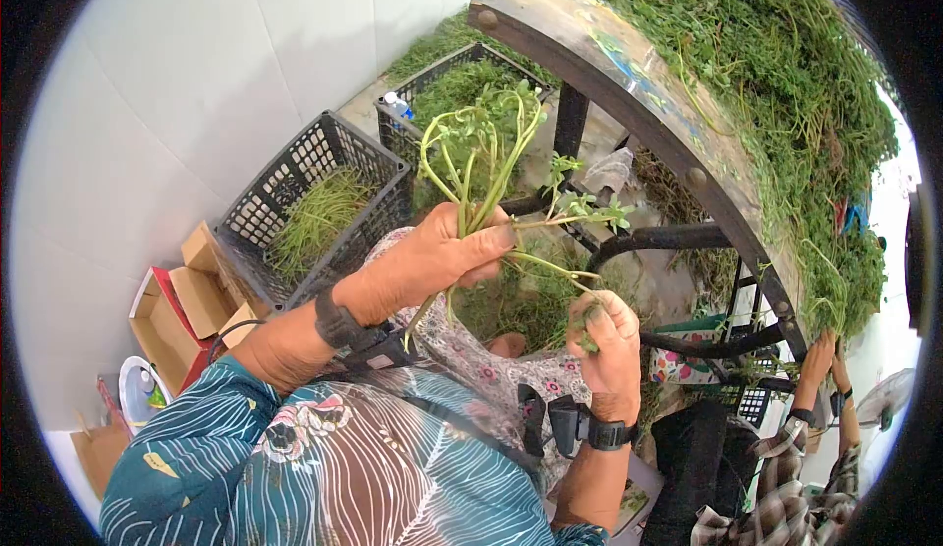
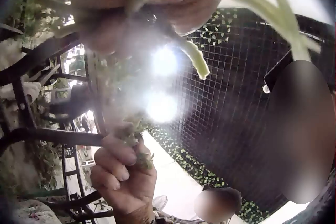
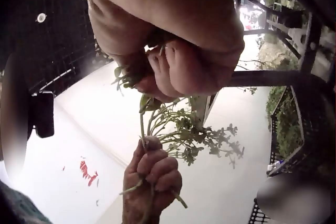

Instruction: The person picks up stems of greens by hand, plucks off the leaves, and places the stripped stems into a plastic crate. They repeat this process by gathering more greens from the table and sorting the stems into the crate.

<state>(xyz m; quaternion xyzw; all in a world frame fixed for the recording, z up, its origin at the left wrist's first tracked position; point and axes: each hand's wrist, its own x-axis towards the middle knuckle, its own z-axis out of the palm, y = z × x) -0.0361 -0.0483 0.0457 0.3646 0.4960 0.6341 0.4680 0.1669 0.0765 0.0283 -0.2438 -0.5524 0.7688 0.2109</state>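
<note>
My left hand (image 1: 457, 251) grips a bunch of leafy green stems (image 1: 471, 168). The stems loop and fan out above its thumb, while a few cut ends hang below the fist. A leafy side shoot (image 1: 580, 214) sticks out to the right of the bunch. My right hand (image 1: 606, 340), lower and to the right, pinches a small leafy green piece (image 1: 589, 335) between thumb and fingers. One pale stem (image 1: 550, 266) runs from the left fist toward the right fingertips. In the right wrist view, the bunch's leaves (image 3: 197, 134) spread out past the left fist (image 3: 152, 174).
A black crate (image 1: 329, 202) holds trimmed stems (image 1: 319, 222); another crate (image 1: 476, 55) behind holds leafy greens. A tall heap of greens (image 1: 776, 65) covers the curved table (image 1: 629, 84) at right. Another person's hands (image 1: 820, 359) touch the heap's edge. Open cardboard boxes (image 1: 187, 320) lie left.
</note>
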